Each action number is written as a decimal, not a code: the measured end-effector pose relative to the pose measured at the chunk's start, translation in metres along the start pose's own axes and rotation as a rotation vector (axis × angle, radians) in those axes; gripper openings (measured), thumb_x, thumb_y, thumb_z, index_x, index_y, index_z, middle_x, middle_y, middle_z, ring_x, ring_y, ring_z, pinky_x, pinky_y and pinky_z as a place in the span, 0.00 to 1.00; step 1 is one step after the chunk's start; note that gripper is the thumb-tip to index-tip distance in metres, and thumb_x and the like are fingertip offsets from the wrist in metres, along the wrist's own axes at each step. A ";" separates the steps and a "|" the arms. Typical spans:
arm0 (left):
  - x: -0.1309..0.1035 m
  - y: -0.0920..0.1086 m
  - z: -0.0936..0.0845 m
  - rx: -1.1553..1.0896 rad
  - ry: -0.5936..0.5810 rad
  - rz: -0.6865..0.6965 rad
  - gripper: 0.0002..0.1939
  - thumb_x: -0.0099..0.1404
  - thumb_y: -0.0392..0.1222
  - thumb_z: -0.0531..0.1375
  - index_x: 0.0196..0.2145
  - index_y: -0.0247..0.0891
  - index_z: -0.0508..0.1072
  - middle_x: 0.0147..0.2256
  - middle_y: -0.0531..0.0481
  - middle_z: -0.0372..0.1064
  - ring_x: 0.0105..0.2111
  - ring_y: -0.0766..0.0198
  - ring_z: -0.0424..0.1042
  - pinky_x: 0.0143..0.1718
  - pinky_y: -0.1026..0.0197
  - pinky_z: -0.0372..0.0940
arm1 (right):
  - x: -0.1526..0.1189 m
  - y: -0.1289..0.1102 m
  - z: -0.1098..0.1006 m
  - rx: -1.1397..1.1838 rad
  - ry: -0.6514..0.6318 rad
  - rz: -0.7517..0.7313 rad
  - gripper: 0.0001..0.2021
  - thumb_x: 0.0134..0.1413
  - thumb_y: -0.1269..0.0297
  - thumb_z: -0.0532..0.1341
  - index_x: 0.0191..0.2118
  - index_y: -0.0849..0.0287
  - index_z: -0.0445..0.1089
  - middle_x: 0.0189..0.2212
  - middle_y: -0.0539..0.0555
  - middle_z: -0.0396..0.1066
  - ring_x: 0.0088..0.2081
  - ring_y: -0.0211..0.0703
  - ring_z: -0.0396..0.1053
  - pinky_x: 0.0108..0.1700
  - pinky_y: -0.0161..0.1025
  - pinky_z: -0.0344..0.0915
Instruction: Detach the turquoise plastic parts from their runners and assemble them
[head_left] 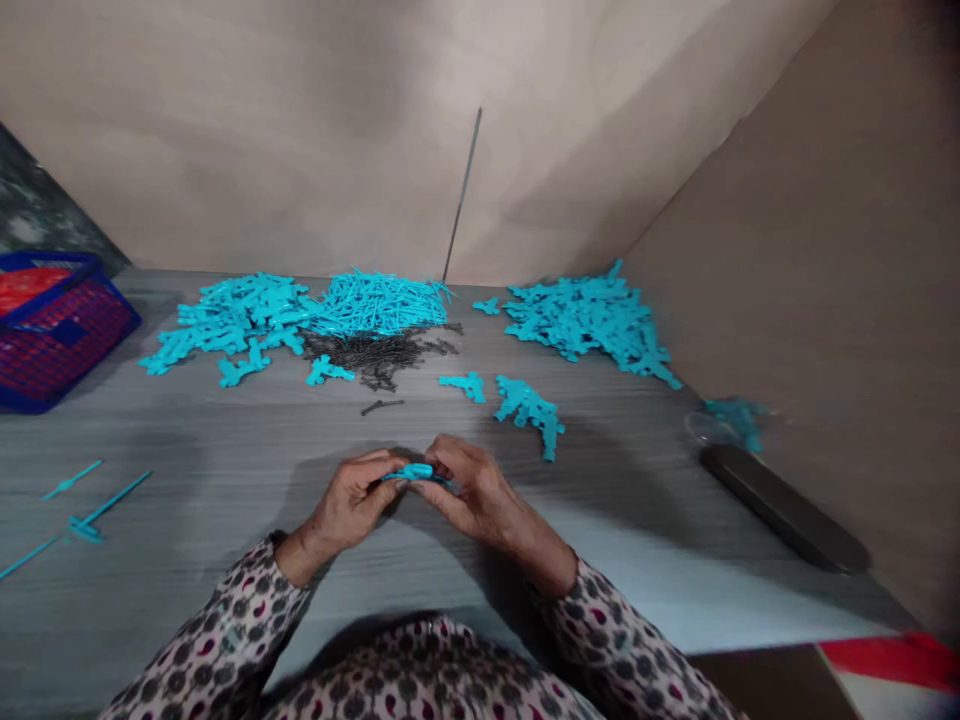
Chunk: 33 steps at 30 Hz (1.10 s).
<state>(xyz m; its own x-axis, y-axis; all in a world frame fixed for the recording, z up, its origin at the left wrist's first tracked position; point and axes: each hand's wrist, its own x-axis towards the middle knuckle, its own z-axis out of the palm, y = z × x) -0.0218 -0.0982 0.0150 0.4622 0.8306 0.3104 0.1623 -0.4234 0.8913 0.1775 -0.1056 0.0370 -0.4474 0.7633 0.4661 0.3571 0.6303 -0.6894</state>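
Observation:
Between my two hands, near the middle of the table, is a small turquoise plastic piece [415, 471]. My left hand [351, 503] pinches its left end, and my right hand [474, 492] has its fingers closed on the right end. Beyond the hands lie a pile of turquoise parts [247, 312], a heap of thin turquoise sticks [379, 303] and a pile of small dark pieces [367, 352]. Several loose turquoise pieces [525, 403] rest just past my right hand. Farther right is another turquoise pile [589, 315].
A blue basket [64, 340] with red contents stands at the far left. Thin turquoise parts [88, 528] lie at the left on the grey table [187, 430]. On the right are a long dark case [784, 508] and a clear bag with turquoise pieces [739, 420]. A thin rod [463, 190] rises behind.

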 end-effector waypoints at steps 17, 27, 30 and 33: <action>-0.001 0.003 0.004 -0.249 -0.215 -0.278 0.19 0.59 0.53 0.64 0.32 0.30 0.78 0.26 0.49 0.69 0.27 0.67 0.63 0.30 0.66 0.60 | -0.008 0.013 0.017 0.067 -0.077 0.000 0.19 0.67 0.62 0.50 0.22 0.57 0.51 0.18 0.44 0.49 0.20 0.32 0.47 0.26 0.35 0.44; 0.002 -0.005 0.006 -0.548 0.175 -0.449 0.23 0.47 0.55 0.72 0.32 0.32 0.79 0.27 0.48 0.73 0.26 0.67 0.67 0.30 0.65 0.63 | -0.008 0.014 0.016 0.170 -0.001 0.153 0.15 0.60 0.55 0.60 0.27 0.59 0.62 0.20 0.44 0.57 0.22 0.32 0.53 0.25 0.31 0.50; 0.002 -0.004 0.006 -0.511 0.179 -0.391 0.20 0.49 0.52 0.72 0.33 0.33 0.77 0.26 0.50 0.72 0.26 0.68 0.67 0.30 0.66 0.63 | -0.010 0.016 0.020 0.109 0.061 0.061 0.13 0.65 0.62 0.56 0.28 0.60 0.65 0.21 0.47 0.62 0.24 0.34 0.59 0.27 0.32 0.55; 0.003 0.000 0.002 -0.274 0.140 -0.260 0.15 0.54 0.47 0.69 0.32 0.33 0.75 0.29 0.49 0.71 0.29 0.66 0.68 0.32 0.66 0.63 | -0.010 0.020 0.020 0.097 0.073 0.035 0.07 0.64 0.64 0.57 0.37 0.60 0.70 0.28 0.53 0.71 0.29 0.37 0.67 0.32 0.33 0.62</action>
<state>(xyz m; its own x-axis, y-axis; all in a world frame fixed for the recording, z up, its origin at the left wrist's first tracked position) -0.0187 -0.0963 0.0149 0.3098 0.9467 0.0883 0.0110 -0.0965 0.9953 0.1724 -0.1041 0.0074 -0.3737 0.7951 0.4776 0.2892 0.5891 -0.7545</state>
